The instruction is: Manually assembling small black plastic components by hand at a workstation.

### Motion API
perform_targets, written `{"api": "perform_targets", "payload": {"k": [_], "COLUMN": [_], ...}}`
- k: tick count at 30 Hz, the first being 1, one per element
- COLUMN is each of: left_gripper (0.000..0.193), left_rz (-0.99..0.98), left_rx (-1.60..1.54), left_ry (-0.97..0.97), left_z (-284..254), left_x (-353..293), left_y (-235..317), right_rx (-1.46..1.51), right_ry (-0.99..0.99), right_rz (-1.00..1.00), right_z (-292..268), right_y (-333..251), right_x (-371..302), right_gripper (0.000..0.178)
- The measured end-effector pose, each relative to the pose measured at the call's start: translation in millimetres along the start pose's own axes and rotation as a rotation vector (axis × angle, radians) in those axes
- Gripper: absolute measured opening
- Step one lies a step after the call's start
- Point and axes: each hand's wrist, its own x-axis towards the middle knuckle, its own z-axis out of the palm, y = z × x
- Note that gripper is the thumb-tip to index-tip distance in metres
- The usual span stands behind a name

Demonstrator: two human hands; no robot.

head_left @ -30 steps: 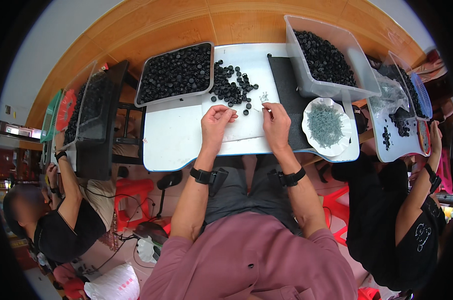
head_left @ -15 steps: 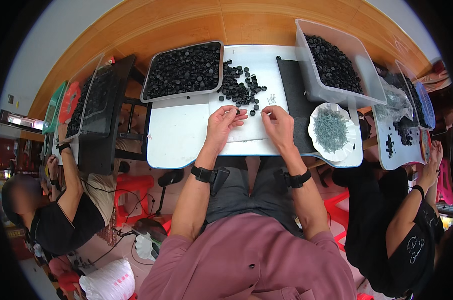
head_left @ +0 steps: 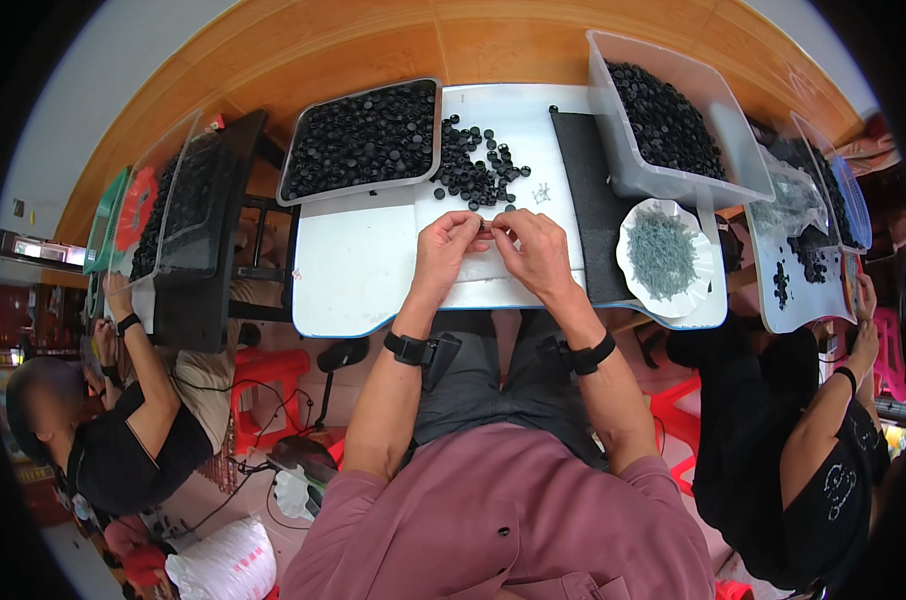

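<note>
Over the white table (head_left: 353, 275) my two hands meet at the fingertips. Thumb and fingers of my left hand (head_left: 447, 252) pinch a small black round cap, mostly covered by the fingers. My right hand (head_left: 539, 252) is closed in a pinch against that cap; whatever lies between its fingertips is too small to make out. Just beyond the hands a loose heap of black caps (head_left: 468, 178) is spread out, with a few tiny pale pieces (head_left: 541, 193) to its right.
Far left stands a metal tray (head_left: 285, 190) full of black caps. At right are a clear plastic bin (head_left: 663, 186) of similar pieces, a dark mat (head_left: 585, 190) and a white fluted dish (head_left: 708, 290) of thin grey-green bits. Co-workers sit on both sides.
My right hand has moved left, bringing its fingertips to the cap in my left hand. My left hand has stayed nearly in place.
</note>
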Motion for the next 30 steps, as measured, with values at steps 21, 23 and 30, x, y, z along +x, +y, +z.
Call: {"api": "perform_targets", "payload": {"k": [21,23,30], "left_gripper": [0.023,0.023,0.021], "left_rz": [0.025,0.031,0.062], "left_rx": [0.028,0.047,0.087], "left_ry": [-0.038,-0.035,-0.05], "left_z": [0.0,-2.0,-1.5], "left_x": [0.4,1.2,1.4], "left_y": [-3.8,-6.1,-9.6], "right_rx": [0.258,0.272,0.184], "right_ry": [-0.004,0.007,0.037], "right_rz": [0.282,0.287,0.259], "right_z": [10.9,13.3,18.3], "right_y": [2.3,1.2,0.7], "right_x": [-5.8,-5.9,-8.0], "right_gripper": [0.009,0.009,0.008]}}
